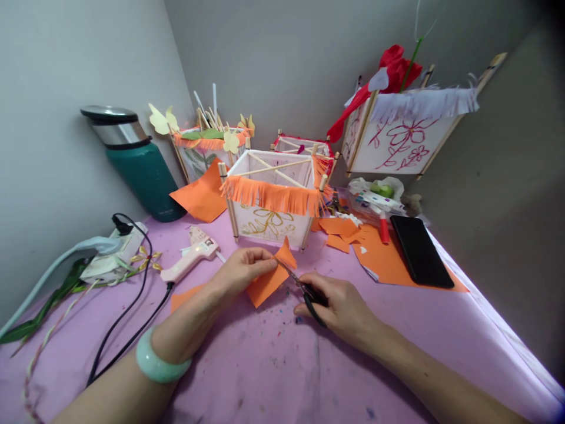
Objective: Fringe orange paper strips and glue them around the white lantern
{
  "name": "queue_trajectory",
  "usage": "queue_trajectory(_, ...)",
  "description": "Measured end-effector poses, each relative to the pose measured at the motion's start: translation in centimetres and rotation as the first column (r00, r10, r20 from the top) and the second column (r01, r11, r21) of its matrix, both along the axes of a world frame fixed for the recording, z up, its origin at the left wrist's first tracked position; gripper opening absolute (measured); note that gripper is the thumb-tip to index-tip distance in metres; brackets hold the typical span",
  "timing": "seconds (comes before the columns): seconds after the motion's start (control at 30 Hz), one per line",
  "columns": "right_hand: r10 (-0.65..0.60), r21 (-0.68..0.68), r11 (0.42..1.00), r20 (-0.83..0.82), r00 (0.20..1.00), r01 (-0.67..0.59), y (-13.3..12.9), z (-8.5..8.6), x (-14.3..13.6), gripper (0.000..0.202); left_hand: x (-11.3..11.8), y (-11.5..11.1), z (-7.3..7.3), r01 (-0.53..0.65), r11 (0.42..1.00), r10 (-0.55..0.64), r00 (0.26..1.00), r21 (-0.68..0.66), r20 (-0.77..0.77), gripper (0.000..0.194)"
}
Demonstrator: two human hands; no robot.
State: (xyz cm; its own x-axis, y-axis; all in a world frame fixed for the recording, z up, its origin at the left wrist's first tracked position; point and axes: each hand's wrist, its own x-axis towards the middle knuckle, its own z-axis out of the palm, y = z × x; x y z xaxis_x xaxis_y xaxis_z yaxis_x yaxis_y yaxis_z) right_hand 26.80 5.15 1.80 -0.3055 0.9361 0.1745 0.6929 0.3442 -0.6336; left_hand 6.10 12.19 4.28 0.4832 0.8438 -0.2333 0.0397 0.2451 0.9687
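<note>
Between the fingers and thumb of my left hand [247, 265] is a piece of orange paper [267, 287], held just above the table. My right hand [339, 303] grips a pair of scissors [314, 299] by its black handles, with the blades at the paper's edge. A pointed part of the paper sticks up beyond the blades. Right behind my hands stands a white box-shaped lantern [265, 219] with a wooden stick frame, a yellow flower drawing and an orange paper fringe [273, 194] along its top.
A pink glue gun [190, 259] lies at left, near a power strip [110, 259] with cords. A teal bottle [143, 176] stands behind. At right, a black phone [421, 250] rests on an orange sheet [375, 259] beside paper scraps [339, 229]. Another lantern [406, 135] is at upper right.
</note>
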Motion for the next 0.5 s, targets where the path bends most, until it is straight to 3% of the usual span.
queue_trajectory(0.5,0.015,0.006,1.000,-0.003,1.000,-0.015,0.05,-0.05,0.11,0.025,-0.14,0.13,-0.02,0.041,0.999,-0.041,0.999,-0.017,0.029,0.019)
